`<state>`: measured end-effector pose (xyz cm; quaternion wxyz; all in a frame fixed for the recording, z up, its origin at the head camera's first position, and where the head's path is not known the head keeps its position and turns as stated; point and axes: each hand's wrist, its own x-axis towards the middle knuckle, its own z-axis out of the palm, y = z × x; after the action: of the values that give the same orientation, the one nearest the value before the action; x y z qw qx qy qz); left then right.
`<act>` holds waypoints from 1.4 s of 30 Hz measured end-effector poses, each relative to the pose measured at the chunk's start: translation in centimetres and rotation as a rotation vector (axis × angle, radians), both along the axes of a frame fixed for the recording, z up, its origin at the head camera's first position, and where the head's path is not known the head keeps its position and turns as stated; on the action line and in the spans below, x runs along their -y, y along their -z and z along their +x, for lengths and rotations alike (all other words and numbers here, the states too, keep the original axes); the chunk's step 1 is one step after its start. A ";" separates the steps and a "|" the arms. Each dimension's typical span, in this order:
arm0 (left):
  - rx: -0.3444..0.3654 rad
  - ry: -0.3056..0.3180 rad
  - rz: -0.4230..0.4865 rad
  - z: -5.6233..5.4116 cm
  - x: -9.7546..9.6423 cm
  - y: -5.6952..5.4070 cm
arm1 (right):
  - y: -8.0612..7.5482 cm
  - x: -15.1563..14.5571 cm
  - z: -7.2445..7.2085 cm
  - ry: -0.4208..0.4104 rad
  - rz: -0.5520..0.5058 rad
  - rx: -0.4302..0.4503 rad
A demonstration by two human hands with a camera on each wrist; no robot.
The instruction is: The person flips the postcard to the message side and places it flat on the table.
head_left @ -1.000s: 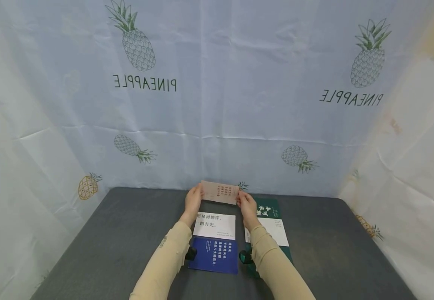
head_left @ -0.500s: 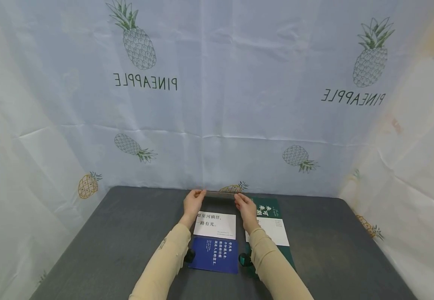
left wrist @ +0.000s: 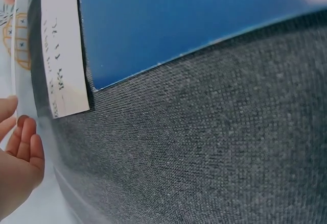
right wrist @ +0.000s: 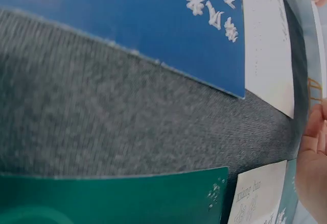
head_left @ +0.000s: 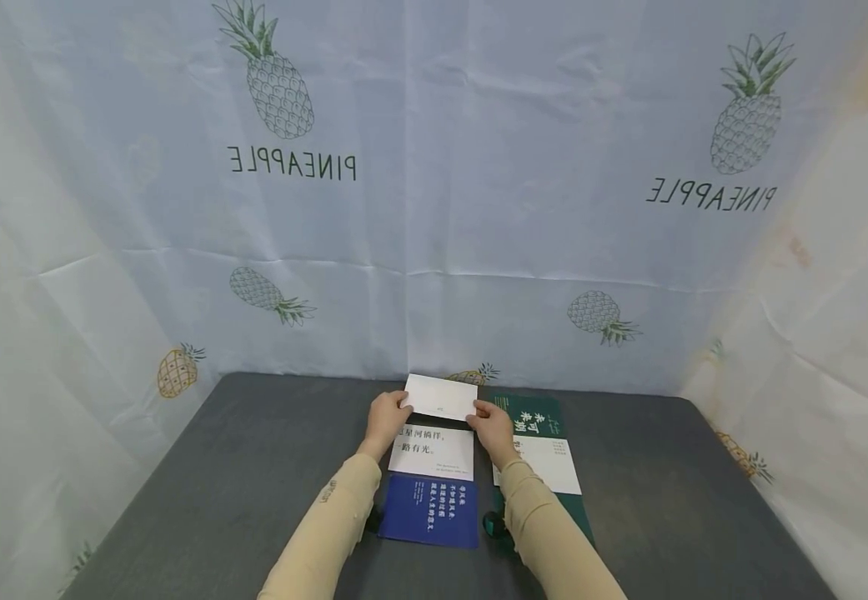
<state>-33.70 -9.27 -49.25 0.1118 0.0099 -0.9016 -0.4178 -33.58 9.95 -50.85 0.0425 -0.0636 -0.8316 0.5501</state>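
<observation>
Both hands hold a small card [head_left: 441, 397] by its two short ends, raised at the far side of the table. Its near-blank white face shows in the head view, tilted toward me. My left hand [head_left: 385, 422] pinches the left end between thumb and fingers. At the right end, my right hand [head_left: 494, 427] does likewise. In the left wrist view the card [left wrist: 14, 55] appears as a thin edge running up from the left hand [left wrist: 20, 170]. Below it on the table lie a white card [head_left: 434, 455] with dark writing and a blue card [head_left: 429, 510] with white writing.
Right of these, partly under the right forearm, lie a green card [head_left: 529, 413], a white card [head_left: 551, 467] and another green card [head_left: 573, 510] in a column. A pineapple-print curtain [head_left: 434, 208] hangs behind the dark table [head_left: 253, 483] and along its sides.
The held card has turned over: its pinkish written face showed first, then it was edge-on, and now its white face shows. Both hands came slightly nearer. The cards on the table stayed put.
</observation>
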 end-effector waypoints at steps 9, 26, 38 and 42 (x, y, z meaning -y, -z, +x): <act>-0.006 0.000 -0.289 -0.1 -0.5 0.5 | 0.1 0.8 -0.2 0.015 0.267 -0.049; 0.020 -0.034 -0.576 -0.2 -1.3 0.7 | 0.5 1.5 0.1 -0.043 0.551 -0.066; 0.030 -0.060 -0.525 0.3 -1.4 0.1 | -0.3 0.8 0.2 -0.139 0.595 -0.063; 0.010 -0.057 -0.524 0.2 -1.6 -0.4 | -1.0 0.5 0.0 -0.155 0.541 -0.064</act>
<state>-33.49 -7.70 -48.81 0.1180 0.0078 -0.9789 -0.1669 -33.58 9.42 -49.86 0.0419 0.0310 -0.9488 0.3116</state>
